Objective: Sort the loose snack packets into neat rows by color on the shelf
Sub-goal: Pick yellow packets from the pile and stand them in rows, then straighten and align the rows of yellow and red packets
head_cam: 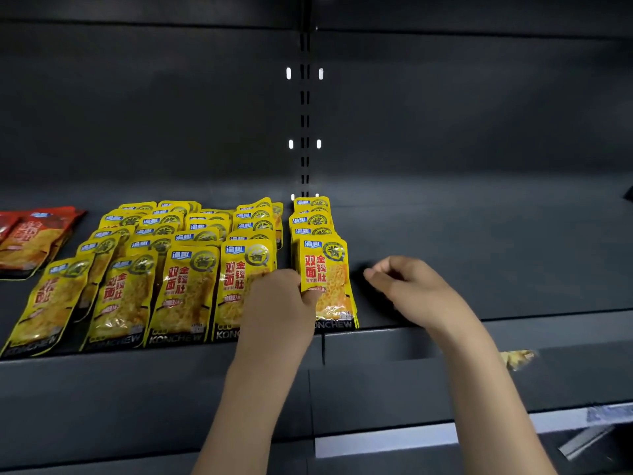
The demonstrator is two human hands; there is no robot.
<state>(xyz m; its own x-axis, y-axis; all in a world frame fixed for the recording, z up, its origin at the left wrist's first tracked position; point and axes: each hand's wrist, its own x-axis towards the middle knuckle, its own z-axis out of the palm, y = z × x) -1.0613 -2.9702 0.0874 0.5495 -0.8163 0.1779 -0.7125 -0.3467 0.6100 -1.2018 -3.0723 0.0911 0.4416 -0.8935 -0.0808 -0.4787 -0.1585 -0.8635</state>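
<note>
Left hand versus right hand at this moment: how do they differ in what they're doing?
The left hand pinches the front yellow packet of the rightmost row by its left edge; the right hand holds nothing, fingers loosely curled. The left hand lies against the packets; the right hand is over bare shelf, right of that row. Both reach in over the shelf's front edge.

L hand [281, 296] pinches front yellow packet [325, 269]; R hand [404, 282] hovers, prob. empty.

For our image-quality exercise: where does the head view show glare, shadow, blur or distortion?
Head view: glare glints on the front yellow packets; the right hand is slightly motion-blurred and casts a dark shadow on the shelf; the back panel is dim; wide-angle bending curves the shelf's front edge.
</note>
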